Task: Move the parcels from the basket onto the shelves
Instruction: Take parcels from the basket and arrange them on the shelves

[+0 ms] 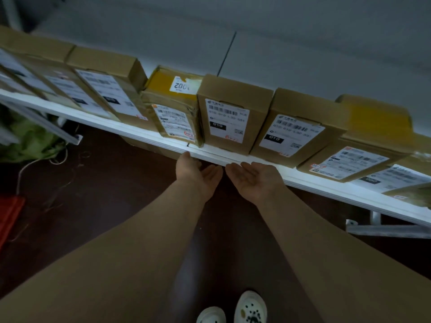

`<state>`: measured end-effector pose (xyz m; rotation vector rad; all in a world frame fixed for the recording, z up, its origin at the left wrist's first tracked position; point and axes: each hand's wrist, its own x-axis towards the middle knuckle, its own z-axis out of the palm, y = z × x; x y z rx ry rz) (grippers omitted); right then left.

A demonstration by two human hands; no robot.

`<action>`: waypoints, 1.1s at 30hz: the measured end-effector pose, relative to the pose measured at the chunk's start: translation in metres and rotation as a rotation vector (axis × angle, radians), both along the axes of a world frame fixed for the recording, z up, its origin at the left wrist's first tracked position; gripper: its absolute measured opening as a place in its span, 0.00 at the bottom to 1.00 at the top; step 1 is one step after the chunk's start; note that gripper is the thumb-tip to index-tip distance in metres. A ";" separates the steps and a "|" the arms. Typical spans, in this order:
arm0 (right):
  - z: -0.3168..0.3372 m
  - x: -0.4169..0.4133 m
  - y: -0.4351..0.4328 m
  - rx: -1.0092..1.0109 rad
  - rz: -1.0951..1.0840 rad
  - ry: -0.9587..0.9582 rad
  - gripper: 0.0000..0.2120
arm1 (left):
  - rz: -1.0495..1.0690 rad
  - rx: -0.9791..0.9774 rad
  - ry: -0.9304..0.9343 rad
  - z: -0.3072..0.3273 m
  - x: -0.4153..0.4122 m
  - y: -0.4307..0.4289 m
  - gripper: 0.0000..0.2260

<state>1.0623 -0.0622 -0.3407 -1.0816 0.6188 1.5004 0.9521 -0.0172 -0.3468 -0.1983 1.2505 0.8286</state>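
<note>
Several brown cardboard parcels with white labels stand in a row on a white shelf (149, 136). In the middle stands a parcel labelled 010 (229, 113), with a yellow-taped parcel (172, 106) on its left and another 010 parcel (296, 127) on its right. My left hand (196, 171) and my right hand (254, 176) are side by side just below the shelf's front edge, under the middle parcel. Both palms face up with relaxed fingers and hold nothing. The fingertips are hidden at the shelf edge. No basket is in view.
A red crate corner (9, 213) sits on the dark floor at left. A green bag (30, 141) and a white cord lie under the shelf. A metal shelf bracket (377, 227) juts out at lower right. My white shoes (249, 308) are at the bottom.
</note>
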 end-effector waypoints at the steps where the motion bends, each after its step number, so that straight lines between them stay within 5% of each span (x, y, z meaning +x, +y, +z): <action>1: 0.001 -0.007 0.001 0.013 0.013 0.008 0.18 | 0.005 0.008 0.017 0.004 -0.007 0.000 0.27; 8: 0.001 -0.056 0.023 0.069 0.079 0.061 0.11 | 0.116 0.042 0.075 0.012 -0.063 0.023 0.25; 15: -0.013 -0.110 0.067 0.078 -0.056 0.094 0.19 | 0.146 0.084 0.037 -0.002 -0.114 0.080 0.21; 21: -0.027 -0.146 0.107 0.061 -0.190 0.062 0.17 | 0.075 0.137 0.117 -0.009 -0.139 0.123 0.32; 25: -0.034 -0.153 0.121 0.093 -0.214 0.020 0.05 | 0.057 0.121 0.097 -0.023 -0.149 0.143 0.33; 33: -0.036 -0.157 0.135 0.031 -0.274 -0.073 0.11 | 0.044 0.092 -0.003 -0.032 -0.157 0.160 0.18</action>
